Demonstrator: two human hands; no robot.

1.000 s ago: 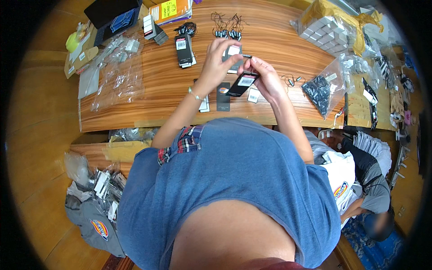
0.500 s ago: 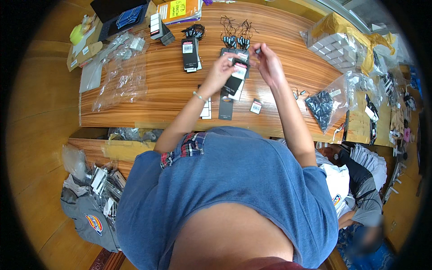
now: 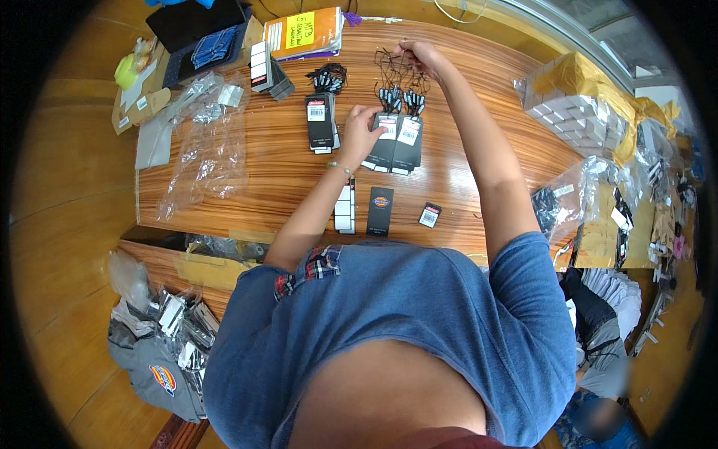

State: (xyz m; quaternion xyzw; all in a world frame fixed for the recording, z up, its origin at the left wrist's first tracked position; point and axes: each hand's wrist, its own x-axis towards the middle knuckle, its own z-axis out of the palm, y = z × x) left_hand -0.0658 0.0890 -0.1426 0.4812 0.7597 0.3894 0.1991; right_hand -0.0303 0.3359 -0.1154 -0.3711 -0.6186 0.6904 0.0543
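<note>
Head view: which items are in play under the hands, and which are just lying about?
In play:
- left hand on black hang tags
- right hand lifting black string loops

Lying about:
- second tag stack
- clear plastic bags
- orange-yellow booklet
- single black tag

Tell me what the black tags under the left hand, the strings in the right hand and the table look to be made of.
Black tags: likely stiff card, flat and sharp-edged, with white stickers at the top. Strings: thin dark cord, limp and looped, with small tips that look like plastic; too small to be sure. Table: wood or wood-look laminate, glossy, with streaked brown grain.
</note>
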